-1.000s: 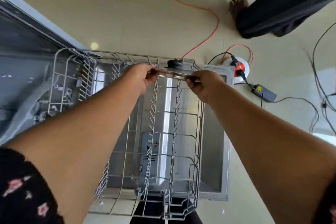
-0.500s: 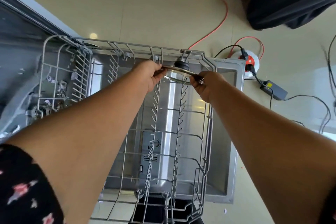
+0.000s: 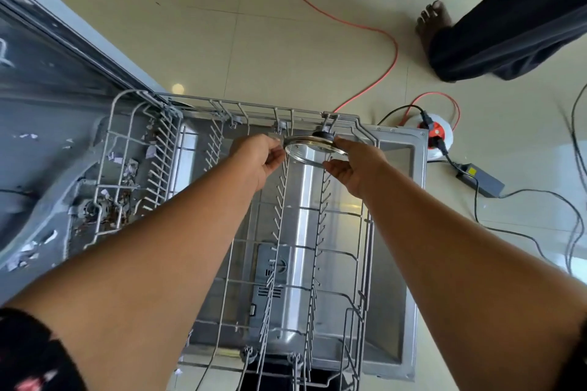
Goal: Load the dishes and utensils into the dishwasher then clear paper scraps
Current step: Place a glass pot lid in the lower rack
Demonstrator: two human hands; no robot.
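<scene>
A round glass lid (image 3: pixel 304 152) with a metal rim and a black knob hangs tilted over the far end of the pulled-out wire dishwasher rack (image 3: pixel 365 232). My left hand (image 3: pixel 259 159) pinches the lid's left rim with curled fingers. My right hand (image 3: pixel 352 165) grips its right side, thumb below and fingers above. The rack itself holds no dishes, and the open dishwasher door (image 3: pixel 409 263) lies under it. Torn paper scraps (image 3: pixel 127 168) lie in the dishwasher tub at the left.
An orange cord (image 3: pixel 374 28) runs across the tiled floor to a white cable reel (image 3: pixel 440 133). A grey power adapter (image 3: pixel 479 179) and black cables lie to the right. Another person's bare foot (image 3: pixel 433 20) and dark trouser leg are at the upper right.
The lid has tipped from nearly flat to tilted, its glass now facing me, and sits close to the rack's far wire edge. Both hands still hold it.
</scene>
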